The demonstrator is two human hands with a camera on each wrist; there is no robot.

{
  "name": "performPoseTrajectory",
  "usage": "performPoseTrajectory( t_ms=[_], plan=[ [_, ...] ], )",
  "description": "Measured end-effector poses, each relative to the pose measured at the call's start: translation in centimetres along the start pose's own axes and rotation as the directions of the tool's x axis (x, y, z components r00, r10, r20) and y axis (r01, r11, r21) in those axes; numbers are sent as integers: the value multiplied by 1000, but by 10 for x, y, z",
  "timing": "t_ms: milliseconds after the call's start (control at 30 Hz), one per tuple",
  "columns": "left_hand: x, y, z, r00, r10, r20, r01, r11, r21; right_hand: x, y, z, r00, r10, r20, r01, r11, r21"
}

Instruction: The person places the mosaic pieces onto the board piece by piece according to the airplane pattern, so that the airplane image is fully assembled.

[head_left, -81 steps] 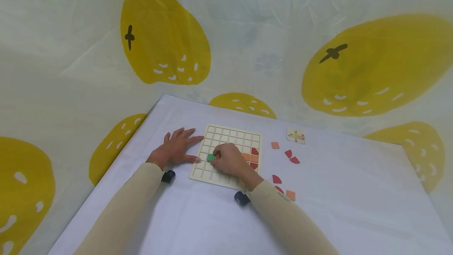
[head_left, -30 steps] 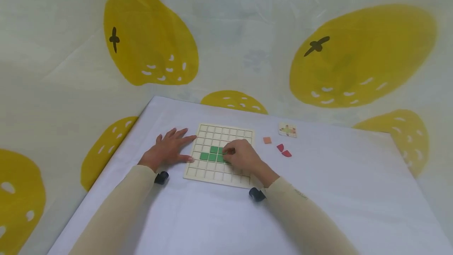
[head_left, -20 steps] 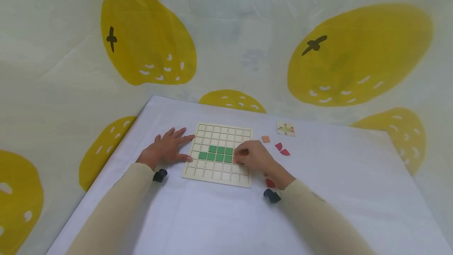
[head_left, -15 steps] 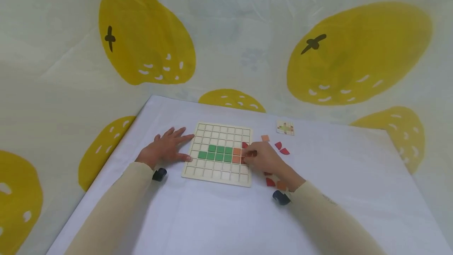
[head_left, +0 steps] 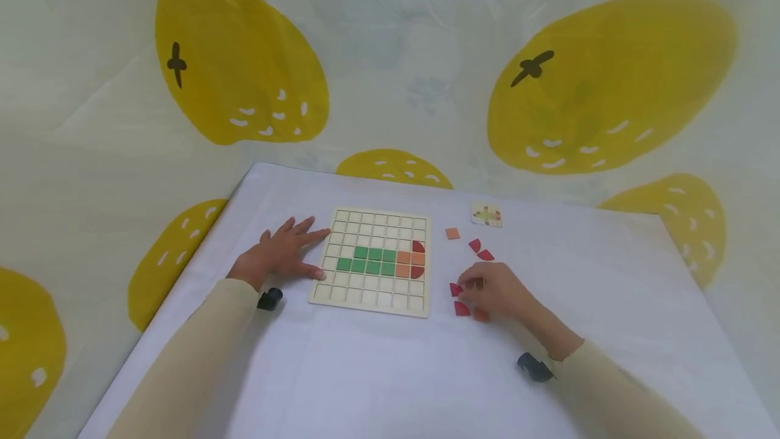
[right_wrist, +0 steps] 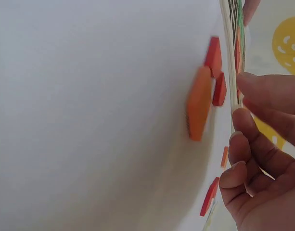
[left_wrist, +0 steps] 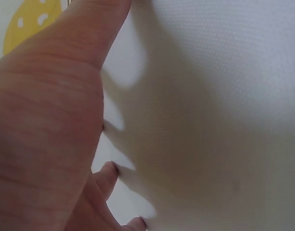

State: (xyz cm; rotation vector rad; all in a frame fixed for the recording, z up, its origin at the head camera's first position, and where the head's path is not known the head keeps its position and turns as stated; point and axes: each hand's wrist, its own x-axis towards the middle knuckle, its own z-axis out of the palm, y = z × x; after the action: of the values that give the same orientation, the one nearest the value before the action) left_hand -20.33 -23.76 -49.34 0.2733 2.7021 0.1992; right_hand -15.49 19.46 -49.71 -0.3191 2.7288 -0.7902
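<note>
A pale gridded board [head_left: 365,297] lies on the table, holding several green squares [head_left: 374,267], several orange squares [head_left: 403,258] and two red quarter-circles [head_left: 417,272] at its right. My left hand [head_left: 274,256] rests palm down with spread fingers, index fingertip and thumb at the board's left edge. Right of the board, my right hand [head_left: 496,290] hovers beside two loose red quarter-circle tiles [head_left: 461,308], and its fingers partly cover an orange square [head_left: 481,317]. In the right wrist view its bent fingers show nothing between them; the orange tile [right_wrist: 199,103] and red tiles [right_wrist: 213,54] lie apart from it.
Farther back on the right lie another orange square [head_left: 452,233], two red quarter-circles [head_left: 485,255] and a small pattern card [head_left: 486,214]. A white cloth covers the table [head_left: 353,378]. Behind it hangs a curtain [head_left: 390,73] with yellow fruit prints.
My right hand has moved rightward over the tiles on the board, then off it to the loose red tiles. The board's tiles are now uncovered. My left hand stays at the board's edge.
</note>
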Motion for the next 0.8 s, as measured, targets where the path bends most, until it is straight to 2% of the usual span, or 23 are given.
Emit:
performPoseTrajectory(
  t_ms=[233,567,800],
  plan=[
    [1,-2,3,1000,-9,-1,9,1000,-2,-22,-5,19,998,51,-34,-54,995,-81],
    [0,-3,5,1000,-2,-16,1,1000,-6,-29,-16,23,998,47,-42,-52,990,-129],
    [-1,-2,3,1000,3,-22,-3,1000,0,-27,-15,15,997,78,-28,-79,996,-43]
  ],
)
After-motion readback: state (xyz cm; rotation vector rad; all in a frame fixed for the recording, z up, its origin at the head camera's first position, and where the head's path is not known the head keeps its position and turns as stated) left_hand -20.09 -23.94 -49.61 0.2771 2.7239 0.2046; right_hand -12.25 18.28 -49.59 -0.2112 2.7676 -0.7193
